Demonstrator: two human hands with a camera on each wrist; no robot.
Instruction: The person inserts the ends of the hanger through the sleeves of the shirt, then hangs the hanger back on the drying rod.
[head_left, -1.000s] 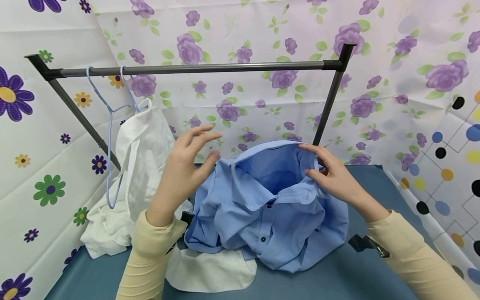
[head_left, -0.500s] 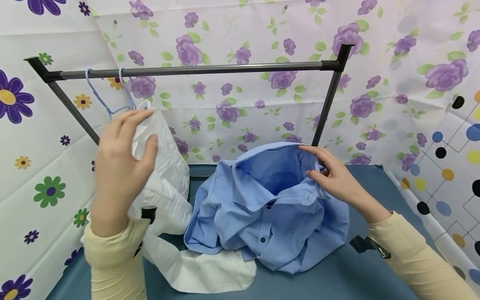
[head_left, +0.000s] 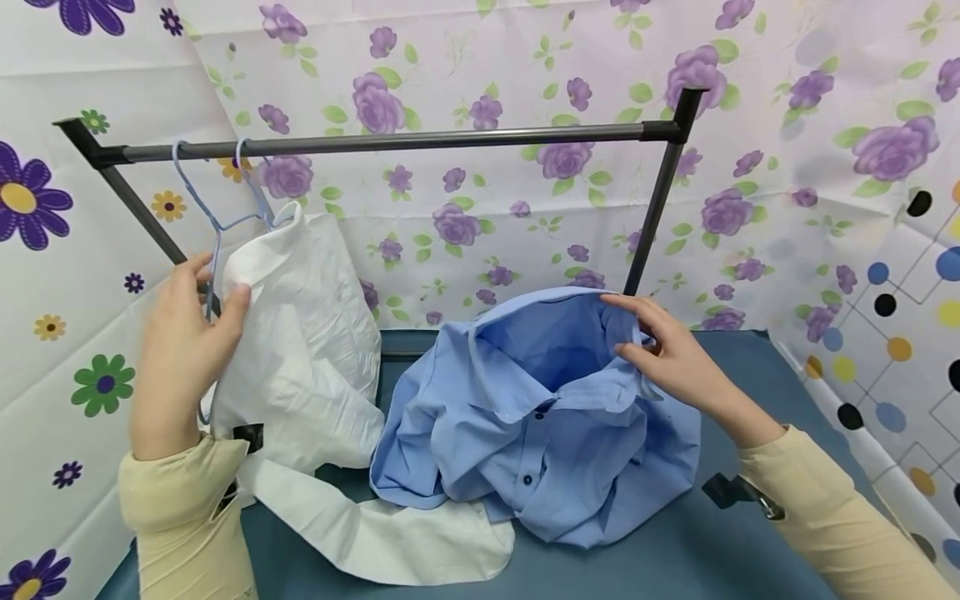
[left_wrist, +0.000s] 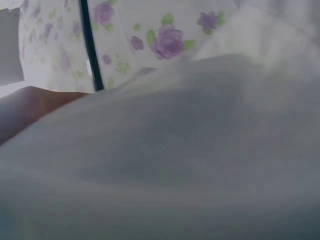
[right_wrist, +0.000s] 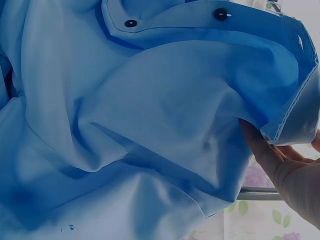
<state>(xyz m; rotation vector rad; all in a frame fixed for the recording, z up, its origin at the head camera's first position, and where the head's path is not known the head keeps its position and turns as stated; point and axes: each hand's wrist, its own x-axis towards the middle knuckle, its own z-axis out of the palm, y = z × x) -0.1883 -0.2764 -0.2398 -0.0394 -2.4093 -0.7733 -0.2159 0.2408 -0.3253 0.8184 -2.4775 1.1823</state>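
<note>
In the head view my left hand (head_left: 183, 346) is at the left arm of a light blue clothes hanger (head_left: 212, 262). The hanger's wire runs between my fingers and thumb, which stand apart. A white shirt (head_left: 300, 333) hangs partly from that hanger, and its lower part trails over the table. White cloth fills most of the left wrist view. My right hand (head_left: 675, 358) grips a blue button-up shirt (head_left: 517, 433) by its collar's right side. The blue shirt sits bunched on the table with its neck opening upward. Thumb and fingers hold the collar edge in the right wrist view.
A dark metal rack bar (head_left: 420, 140) crosses the back, with the hanger hooks at its left end. The blue-green table (head_left: 720, 533) lies below. Flowered and dotted sheets cover the walls. A white sleeve (head_left: 420, 550) lies in front of the blue shirt.
My left hand has moved left, away from the blue shirt's collar, across the white shirt to the hanger's left arm. My right hand has stayed on the blue collar.
</note>
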